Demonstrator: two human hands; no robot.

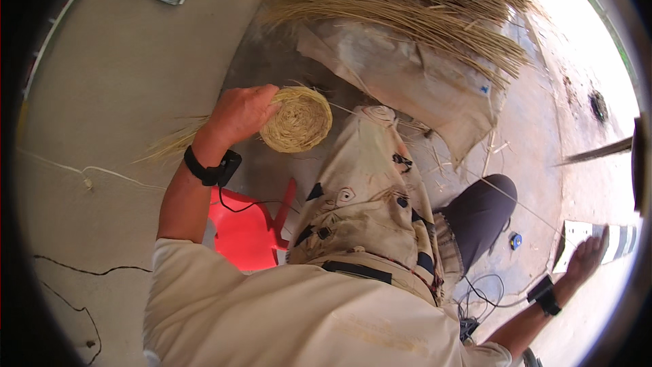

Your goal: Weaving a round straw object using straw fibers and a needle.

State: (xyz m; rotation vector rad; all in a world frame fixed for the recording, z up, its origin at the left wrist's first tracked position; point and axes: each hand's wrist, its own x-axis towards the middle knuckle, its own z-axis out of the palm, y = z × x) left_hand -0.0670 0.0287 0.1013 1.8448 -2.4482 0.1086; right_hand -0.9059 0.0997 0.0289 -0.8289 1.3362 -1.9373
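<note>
My left hand (246, 114) is closed on the rim of a small round coiled straw basket (296, 121), its open side turned up toward me. Loose straw ends (178, 139) stick out to the left, behind my wrist. From the basket a long thin strand (521, 204) runs taut across my lap to the far right. There my right hand (585, 258) is stretched well away from my body, closed on the strand's end; its finger detail is small and partly blurred. A patterned cloth (367, 197) covers my lap.
A big bundle of dry straw (401, 10) lies ahead on a pale sheet (407, 75). A red plastic chair (244, 231) stands to my left. Cables (95, 270) cross the floor. A blue tape measure (516, 240) and a black-and-white striped board (621, 243) lie at right.
</note>
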